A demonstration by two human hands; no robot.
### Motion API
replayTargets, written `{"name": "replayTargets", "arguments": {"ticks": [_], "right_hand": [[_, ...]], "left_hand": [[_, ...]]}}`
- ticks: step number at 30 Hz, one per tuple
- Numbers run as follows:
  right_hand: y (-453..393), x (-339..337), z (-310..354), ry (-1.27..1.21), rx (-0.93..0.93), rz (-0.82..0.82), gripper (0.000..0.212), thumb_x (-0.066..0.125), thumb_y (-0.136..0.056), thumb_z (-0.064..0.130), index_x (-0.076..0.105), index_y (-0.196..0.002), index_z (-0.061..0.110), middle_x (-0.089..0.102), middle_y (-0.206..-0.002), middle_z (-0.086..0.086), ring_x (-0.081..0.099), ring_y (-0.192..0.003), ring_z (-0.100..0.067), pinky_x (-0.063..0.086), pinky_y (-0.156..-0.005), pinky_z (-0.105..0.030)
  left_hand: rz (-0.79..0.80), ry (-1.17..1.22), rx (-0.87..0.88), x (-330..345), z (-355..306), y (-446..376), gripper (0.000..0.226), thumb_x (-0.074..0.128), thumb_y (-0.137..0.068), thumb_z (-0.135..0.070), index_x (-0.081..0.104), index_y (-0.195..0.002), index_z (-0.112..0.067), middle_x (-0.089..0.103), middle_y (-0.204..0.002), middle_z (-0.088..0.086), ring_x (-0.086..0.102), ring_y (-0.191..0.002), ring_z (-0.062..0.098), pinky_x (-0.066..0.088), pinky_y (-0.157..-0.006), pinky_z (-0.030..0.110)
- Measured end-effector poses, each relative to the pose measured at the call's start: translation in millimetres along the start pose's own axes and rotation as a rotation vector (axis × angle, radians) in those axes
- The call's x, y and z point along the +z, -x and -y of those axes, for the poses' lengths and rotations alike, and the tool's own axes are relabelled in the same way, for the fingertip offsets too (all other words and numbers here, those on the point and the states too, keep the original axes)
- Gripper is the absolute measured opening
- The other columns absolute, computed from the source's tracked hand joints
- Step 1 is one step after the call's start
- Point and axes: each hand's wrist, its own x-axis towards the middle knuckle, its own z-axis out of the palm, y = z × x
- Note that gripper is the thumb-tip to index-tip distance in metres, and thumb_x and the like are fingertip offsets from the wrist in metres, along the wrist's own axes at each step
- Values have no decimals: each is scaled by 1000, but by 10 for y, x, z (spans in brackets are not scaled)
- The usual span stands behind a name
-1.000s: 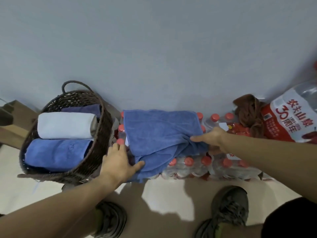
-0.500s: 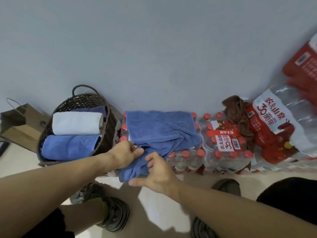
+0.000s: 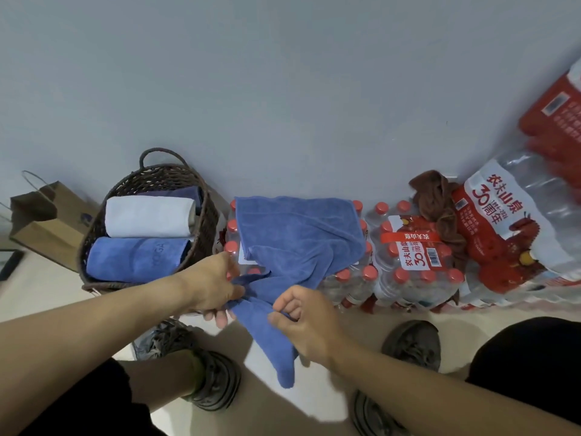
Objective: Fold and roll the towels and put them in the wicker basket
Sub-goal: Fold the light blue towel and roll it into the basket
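the blue towel is now sliding off the bottles; both hands, left and right, are pinching its edge, and it is best pulled taut and even before folding.

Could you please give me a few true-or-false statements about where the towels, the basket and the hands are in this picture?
1. Both hands grip the blue towel. True: the left hand and right hand pinch its near edge.
2. The wicker basket holds no towels. False: a rolled white towel and a rolled blue towel lie in it, with a darker one behind.
3. The blue towel being handled lies partly on packs of water bottles. True.
4. The brown towel is neatly rolled in the basket. False: it sits crumpled on the bottle packs to the right.
5. A paper bag stands right of the bottles. False: it is left of the basket.
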Motion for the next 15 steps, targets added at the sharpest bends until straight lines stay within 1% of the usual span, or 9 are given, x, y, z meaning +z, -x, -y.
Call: {"name": "replayTargets", "arguments": {"ticks": [2, 4, 5, 7, 9, 10, 12, 13, 15], "right_hand": [[-7, -82, 25, 65, -10, 55, 13, 69, -87, 20, 59, -78, 22, 52, -51, 20, 49, -51, 1, 42, -60, -18], [-10, -153, 86, 115, -25, 145, 12, 68, -89, 21, 60, -81, 22, 56, -65, 15, 52, -63, 1, 44, -65, -18], [-17, -187, 126, 142, -40, 196, 10, 67, -90, 21, 60, -82, 22, 57, -74, 14, 53, -72, -1, 45, -70, -19], [-47, -263, 212, 102, -29, 278, 7, 63, -93, 19, 60, -87, 19, 57, -81, 4, 53, -77, -9, 46, -74, -25], [-88, -347, 291, -13, 27, 298, 7, 59, -97, 19, 58, -92, 14, 51, -78, -7, 50, -74, -18, 46, -70, -36], [-111, -383, 323, -64, 48, 291, 8, 57, -98, 19, 57, -93, 12, 47, -79, -10, 48, -75, -21, 45, -71, -39], [-144, -422, 388, -163, 90, 283, 9, 56, -99, 19, 56, -95, 11, 44, -76, -12, 47, -74, -24, 46, -73, -42], [-156, -432, 420, -203, 107, 283, 9, 56, -99, 20, 56, -95, 12, 44, -72, -11, 48, -69, -23, 47, -71, -41], [-178, -464, 482, -260, 141, 285, 10, 57, -99, 23, 56, -94, 14, 44, -64, -3, 46, -56, -15, 46, -60, -34]], "left_hand": [[12, -16, 41, -13, 28, -6, 14, 55, -96, -13, 46, -105, -16, 68, -59, 9, 48, -33, 17, 32, -32, 21], [33, -2, 160, -26, 38, 4, 6, 57, -97, -19, 55, -102, -15, 64, -54, 4, 49, -34, 15, 34, -33, 21], [63, -36, 241, -38, 27, 29, 9, 61, -95, -24, 60, -98, -16, 63, -53, 1, 51, -38, 13, 37, -36, 21], [144, -142, 368, -74, 7, 81, 17, 74, -85, -36, 67, -94, -23, 65, -66, -5, 58, -54, 7, 45, -52, 17], [196, -242, 409, -83, 12, 106, 38, 85, -72, -40, 65, -102, -28, 67, -89, -7, 61, -73, 5, 48, -66, 16], [151, -327, 432, -73, 26, 96, 48, 87, -67, -41, 63, -106, -29, 62, -99, -7, 60, -82, 7, 49, -73, 18], [-39, -483, 539, -17, 22, 104, 58, 89, -62, -44, 62, -111, -27, 47, -109, -7, 51, -96, 7, 43, -86, 15], [-128, -482, 613, 20, 8, 115, 59, 89, -62, -44, 63, -111, -25, 44, -111, -7, 48, -98, 3, 39, -86, 9], [-244, -406, 714, 58, -26, 108, 50, 89, -63, -40, 66, -103, -21, 50, -110, -8, 52, -87, -10, 34, -75, -2]]}}
